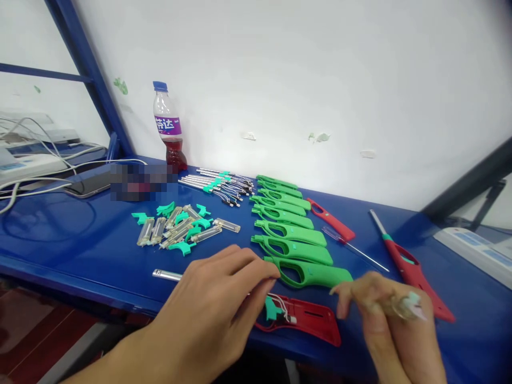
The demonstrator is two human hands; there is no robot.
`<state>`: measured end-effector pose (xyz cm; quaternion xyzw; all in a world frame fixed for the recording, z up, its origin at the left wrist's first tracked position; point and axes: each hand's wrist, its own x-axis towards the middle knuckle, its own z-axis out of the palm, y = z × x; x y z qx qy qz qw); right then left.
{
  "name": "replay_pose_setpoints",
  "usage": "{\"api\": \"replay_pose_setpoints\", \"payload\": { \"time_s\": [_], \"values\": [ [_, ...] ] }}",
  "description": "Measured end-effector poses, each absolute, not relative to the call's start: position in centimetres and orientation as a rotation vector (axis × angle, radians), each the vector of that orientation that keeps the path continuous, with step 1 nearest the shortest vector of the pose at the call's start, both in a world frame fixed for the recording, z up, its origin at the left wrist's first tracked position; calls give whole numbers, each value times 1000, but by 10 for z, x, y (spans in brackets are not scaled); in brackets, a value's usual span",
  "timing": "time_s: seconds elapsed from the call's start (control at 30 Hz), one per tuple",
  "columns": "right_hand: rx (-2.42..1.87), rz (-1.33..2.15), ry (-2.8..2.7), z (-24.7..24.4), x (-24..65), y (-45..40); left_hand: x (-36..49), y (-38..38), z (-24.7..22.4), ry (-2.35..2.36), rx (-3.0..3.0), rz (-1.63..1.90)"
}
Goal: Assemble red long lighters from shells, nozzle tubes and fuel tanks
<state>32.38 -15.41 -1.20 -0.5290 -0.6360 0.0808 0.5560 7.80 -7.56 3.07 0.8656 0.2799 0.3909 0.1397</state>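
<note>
My left hand point(218, 301) is over the near edge of the blue table, thumb and fingertips pressed together; what they grip, if anything, is hidden. Beneath it lies an open red handle shell point(316, 317) holding a teal trigger point(272, 309), white wires and a black part. A silver tube point(166, 274) sticks out left of the hand. My right hand point(390, 320), just right of the shell, has curled fingers round a small clear piece with a teal bit point(410, 306). Green handle shells point(324, 275) lie in a column behind the hands.
Clear tanks point(158, 230) and teal triggers point(182, 247) are piled left; silver tubes with wires point(200, 182) lie behind. A bottle point(168, 126) stands by the wall. Right are a red shell point(336, 224), a screwdriver point(366, 257), a red lighter point(420, 277) and a power strip point(478, 250).
</note>
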Motion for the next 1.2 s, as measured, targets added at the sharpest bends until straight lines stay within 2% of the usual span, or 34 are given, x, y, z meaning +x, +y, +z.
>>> {"api": "replay_pose_setpoints", "payload": {
  "time_s": [0.13,0.37,0.6,1.2],
  "values": [
    [-1297,218,-1470,-12,315,-146,72,-65,25,774,2676,937],
    [-1312,94,-1869,-6,325,-139,85,-67,16,726,2682,805],
    [-1208,215,-2054,-7,325,-136,92,-69,2,757,2667,820],
    [-1062,-154,-2244,-6,328,-127,92,-70,6,695,2583,886]
  ]
}}
